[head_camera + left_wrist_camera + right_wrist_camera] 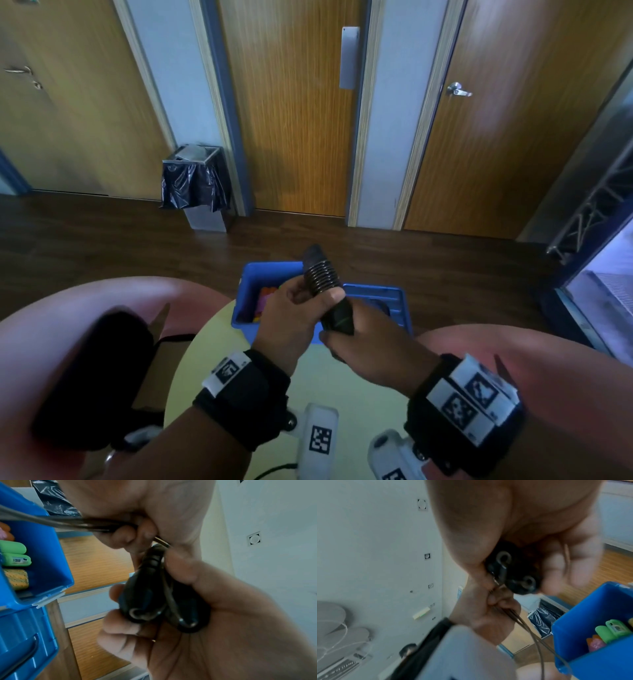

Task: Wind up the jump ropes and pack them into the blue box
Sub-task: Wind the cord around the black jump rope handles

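Two black handles (329,294) held together above the table: the left hand (291,322) grips them by the coiled cord, the right hand (373,346) clasps their lower ends. Winding looks unfinished; coloured ropes already fill the blue box (394,298).

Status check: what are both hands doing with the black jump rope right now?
Left hand and right hand both grip the jump rope handles, cord partly wound. Blue box open behind. Nothing in the way.

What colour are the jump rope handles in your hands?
Black jump rope handles, wound with thin dark cord; clearest in the head view.
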The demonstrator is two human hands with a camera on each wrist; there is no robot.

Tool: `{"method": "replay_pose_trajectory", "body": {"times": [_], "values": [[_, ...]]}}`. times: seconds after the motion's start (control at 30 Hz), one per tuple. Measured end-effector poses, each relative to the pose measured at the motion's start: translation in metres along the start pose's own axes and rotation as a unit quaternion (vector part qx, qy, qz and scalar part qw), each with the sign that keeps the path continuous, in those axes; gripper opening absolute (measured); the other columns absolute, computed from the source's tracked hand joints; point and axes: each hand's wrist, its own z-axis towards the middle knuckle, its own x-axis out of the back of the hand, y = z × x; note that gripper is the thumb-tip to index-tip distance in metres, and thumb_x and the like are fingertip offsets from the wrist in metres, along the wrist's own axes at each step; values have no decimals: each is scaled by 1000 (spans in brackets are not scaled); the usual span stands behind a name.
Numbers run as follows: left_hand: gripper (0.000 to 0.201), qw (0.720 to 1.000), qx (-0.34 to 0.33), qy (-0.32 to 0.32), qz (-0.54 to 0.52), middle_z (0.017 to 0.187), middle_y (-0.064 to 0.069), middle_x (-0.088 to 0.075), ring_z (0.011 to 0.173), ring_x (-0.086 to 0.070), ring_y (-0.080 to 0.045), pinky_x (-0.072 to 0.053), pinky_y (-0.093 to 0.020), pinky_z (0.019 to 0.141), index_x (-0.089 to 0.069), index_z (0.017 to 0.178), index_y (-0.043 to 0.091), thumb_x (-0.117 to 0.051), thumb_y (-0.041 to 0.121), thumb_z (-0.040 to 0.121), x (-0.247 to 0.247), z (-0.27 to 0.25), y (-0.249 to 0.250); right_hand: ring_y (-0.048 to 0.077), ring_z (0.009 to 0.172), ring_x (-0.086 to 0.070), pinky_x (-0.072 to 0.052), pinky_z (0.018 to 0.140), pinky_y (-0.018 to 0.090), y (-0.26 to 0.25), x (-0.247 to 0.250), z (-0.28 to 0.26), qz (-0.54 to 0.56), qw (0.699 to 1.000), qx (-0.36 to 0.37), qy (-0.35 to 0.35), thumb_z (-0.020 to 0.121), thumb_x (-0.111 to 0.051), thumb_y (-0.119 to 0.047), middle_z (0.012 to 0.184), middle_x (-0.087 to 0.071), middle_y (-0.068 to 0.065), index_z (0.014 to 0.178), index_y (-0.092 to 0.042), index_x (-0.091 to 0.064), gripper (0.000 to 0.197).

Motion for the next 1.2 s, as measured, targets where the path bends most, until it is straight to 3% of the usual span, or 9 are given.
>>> {"method": "replay_pose_trajectory", "body": {"times": [0.1, 0.23, 0.33, 0.47, 0.6, 0.77, 0.87, 1.1, 1.2], "values": [[23, 999, 7, -36, -22, 82, -3, -73, 65, -66, -8, -49, -15, 56, -68, 109, 4, -67, 1, 86, 19, -1, 12, 20, 60, -55, -44, 60, 39, -11, -12, 9, 69, 997, -25, 29, 88, -60, -13, 65, -60, 4, 88, -12, -60, 2], [20, 999, 8, -47, -22, 66, -2, -65, 43, -45, -7, -35, -17, 43, -73, 105, 18, -65, 9, 89, 54, 6, 24, 30, 75, -64, -56, 68, 42, -33, -25, 20, 193, 979, -59, 34, 93, -63, -9, 82, -64, 19, 97, -6, -64, 6], [21, 995, 37, -75, -48, 57, -10, -48, 36, -33, -6, -25, -19, 39, -74, 98, 15, -73, 26, 81, 80, 10, 30, 33, 77, -63, -56, 65, 41, -48, -39, 26, 256, 965, -53, 18, 92, -62, -8, 81, -64, 19, 100, -6, -65, 9], [59, 984, 73, -146, -67, 55, -2, -56, 32, -36, -5, -27, -16, 36, -67, 94, 10, -91, 45, 54, 110, 12, 44, 29, 75, -67, -57, 63, 39, -57, -58, 32, 311, 949, -38, -27, 77, -62, -19, 78, -68, 15, 101, -6, -67, 28], [37, 987, 52, -154, -15, 59, -4, -56, 34, -37, -7, -27, -19, 36, -69, 93, 12, -79, 36, 68, 127, 12, 63, 31, 74, -66, -56, 66, 40, -63, -69, 38, 341, 937, -39, -62, 78, -57, -21, 84, -69, 19, 104, -2, -67, 34], [19, 995, 17, -93, 5, 51, 4, -54, 34, -40, -3, -30, -15, 35, -62, 96, 4, -73, 15, 84, 136, 5, 76, 23, 73, -68, -57, 76, 51, -77, -80, 51, 159, 985, -62, 40, 72, -64, -29, 79, -72, 8, 92, -17, -68, 24], [10, 996, 19, -85, 1, 47, 8, -58, 36, -49, 2, -36, -8, 37, -59, 99, -1, -57, -8, 92, 140, -2, 78, 9, 70, -69, -61, 70, 41, -86, -98, 50, -1, 990, -51, 129, 73, -76, -37, 78, -71, -5, 100, -25, -59, 35], [14, 997, 41, -65, 25, 78, -4, -73, 60, -66, -8, -48, -17, 52, -70, 100, 3, -71, 3, 86, 147, -8, 55, 11, 72, -63, -54, 59, 32, -80, -127, 52, -176, 963, -98, 179, 72, -70, -48, 85, -63, -7, 102, -24, -46, 45], [15, 993, 77, -79, 29, 66, 2, -64, 45, -47, -6, -37, -18, 44, -68, 101, 3, -70, 9, 88, 156, -9, 37, 15, 67, -68, -59, 59, 38, -68, -133, 50, -142, 969, -128, 155, 66, -71, -46, 81, -67, -4, 98, -27, -45, 46]]}}
